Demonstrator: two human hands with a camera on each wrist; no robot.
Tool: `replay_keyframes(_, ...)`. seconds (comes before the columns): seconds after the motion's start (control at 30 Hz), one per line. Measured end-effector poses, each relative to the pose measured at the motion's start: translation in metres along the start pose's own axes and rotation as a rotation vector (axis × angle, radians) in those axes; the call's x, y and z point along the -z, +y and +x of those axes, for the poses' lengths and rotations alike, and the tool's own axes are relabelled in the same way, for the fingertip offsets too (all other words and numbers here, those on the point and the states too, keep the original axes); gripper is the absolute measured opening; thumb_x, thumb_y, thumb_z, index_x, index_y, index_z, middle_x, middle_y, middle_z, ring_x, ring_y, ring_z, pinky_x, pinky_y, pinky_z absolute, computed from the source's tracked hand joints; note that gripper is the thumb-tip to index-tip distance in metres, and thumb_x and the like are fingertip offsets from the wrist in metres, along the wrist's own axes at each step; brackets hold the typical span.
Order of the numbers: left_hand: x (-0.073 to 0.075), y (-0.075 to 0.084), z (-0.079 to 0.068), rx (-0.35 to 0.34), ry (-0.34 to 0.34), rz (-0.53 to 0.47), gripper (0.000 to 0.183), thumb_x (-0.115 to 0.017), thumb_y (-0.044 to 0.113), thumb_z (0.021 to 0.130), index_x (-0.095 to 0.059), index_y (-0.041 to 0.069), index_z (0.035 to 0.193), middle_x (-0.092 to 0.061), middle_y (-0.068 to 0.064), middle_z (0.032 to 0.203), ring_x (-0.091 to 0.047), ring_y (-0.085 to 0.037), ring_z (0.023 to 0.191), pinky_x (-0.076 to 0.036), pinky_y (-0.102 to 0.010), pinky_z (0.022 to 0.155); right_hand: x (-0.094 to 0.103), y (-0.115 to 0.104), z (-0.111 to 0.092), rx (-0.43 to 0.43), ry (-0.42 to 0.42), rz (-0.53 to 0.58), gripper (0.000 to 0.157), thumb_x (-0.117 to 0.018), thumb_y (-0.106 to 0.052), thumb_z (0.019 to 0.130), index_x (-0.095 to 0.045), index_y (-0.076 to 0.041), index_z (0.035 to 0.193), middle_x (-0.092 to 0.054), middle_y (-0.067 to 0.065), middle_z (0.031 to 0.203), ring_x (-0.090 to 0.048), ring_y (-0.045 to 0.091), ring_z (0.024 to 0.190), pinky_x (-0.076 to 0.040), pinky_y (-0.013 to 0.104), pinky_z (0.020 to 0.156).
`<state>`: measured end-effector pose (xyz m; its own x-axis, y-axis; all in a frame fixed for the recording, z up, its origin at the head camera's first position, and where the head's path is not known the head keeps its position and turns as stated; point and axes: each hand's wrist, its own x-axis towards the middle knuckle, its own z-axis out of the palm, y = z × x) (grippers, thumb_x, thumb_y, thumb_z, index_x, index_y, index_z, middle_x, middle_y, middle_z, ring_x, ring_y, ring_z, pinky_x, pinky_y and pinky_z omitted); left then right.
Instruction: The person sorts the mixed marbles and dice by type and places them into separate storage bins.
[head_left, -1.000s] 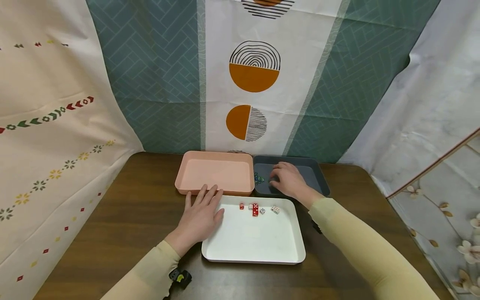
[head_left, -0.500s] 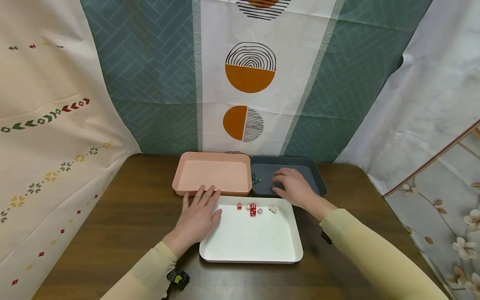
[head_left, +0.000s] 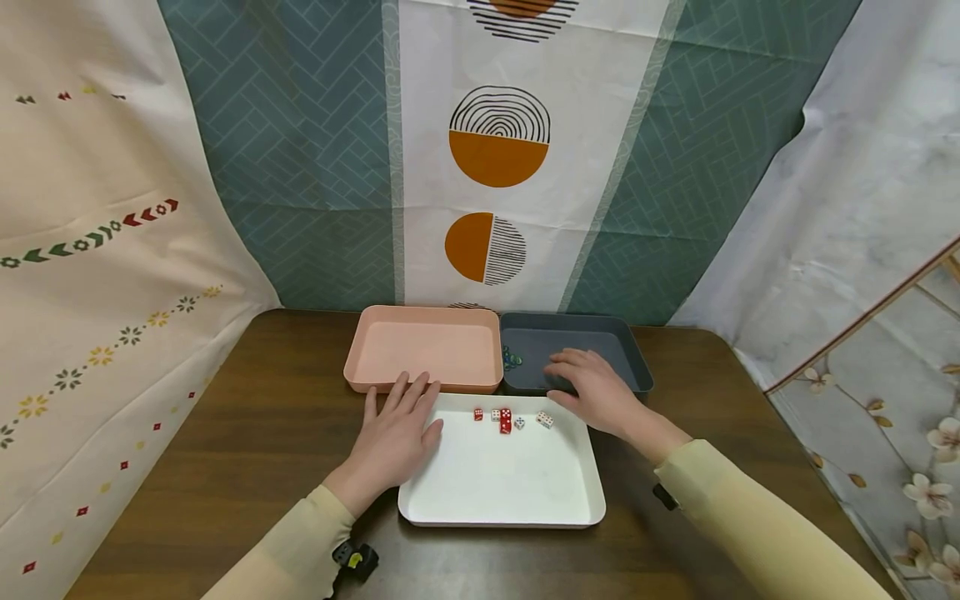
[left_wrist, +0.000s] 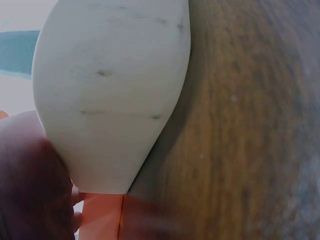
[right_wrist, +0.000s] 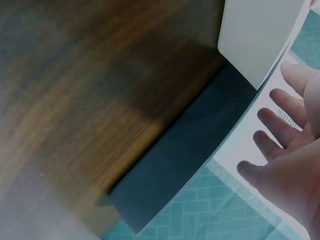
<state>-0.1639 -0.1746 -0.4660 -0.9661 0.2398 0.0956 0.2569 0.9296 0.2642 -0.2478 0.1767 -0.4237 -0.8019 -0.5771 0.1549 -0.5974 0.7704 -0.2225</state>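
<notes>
My left hand (head_left: 395, 437) lies with spread fingers over the left edge of the white tray (head_left: 502, 487), its fingertips at the front wall of the pink tray (head_left: 424, 343). Fingers loosely bent and holding nothing, my right hand (head_left: 596, 396) hovers over the front of the dark grey tray (head_left: 573, 331) and the white tray's back right corner. The right wrist view shows its fingers (right_wrist: 280, 127) apart, above the tray rims. Several red dice (head_left: 506, 422) and white dice (head_left: 545, 419) sit along the white tray's back. Small green and blue pieces (head_left: 511, 359) lie at the dark tray's left end.
The three trays stand close together on a brown wooden table (head_left: 247, 450), pink and grey side by side behind the white one. Patterned cloths (head_left: 322, 167) hang behind the table and at both sides.
My right hand has drawn back toward me and slightly right, from inside the dark grey tray to its front edge. The left hand keeps its place, and the dice have not moved.
</notes>
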Motion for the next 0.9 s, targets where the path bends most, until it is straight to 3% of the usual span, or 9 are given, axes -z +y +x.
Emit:
replay_keyframes(0.43,0.000,0.005,0.000,0.004,-0.006,-0.004,0.068,-0.058,0.042,0.115,-0.038,0.013,0.173,-0.029,-0.011,0.181,-0.015,-0.040,0.168,-0.008,-0.079,0.126,-0.001,0.003,-0.027,0.014,-0.046,0.004,0.064,-0.079,-0.033,0.105,-0.058,-0.004,0.159,-0.053,0.018,0.165,-0.038,0.043,0.160,-0.021,0.067,0.130)
replay_keyframes(0.9,0.000,0.003,0.001,0.000,-0.005,-0.007,0.068,-0.058,0.041,0.115,-0.039,0.012,0.173,-0.029,-0.012,0.180,-0.016,-0.042,0.168,-0.008,-0.080,0.125,-0.008,0.002,-0.042,0.003,-0.092,0.019,0.080,-0.075,-0.044,0.106,-0.045,-0.005,0.168,-0.041,0.016,0.174,-0.028,0.040,0.165,-0.018,0.063,0.132)
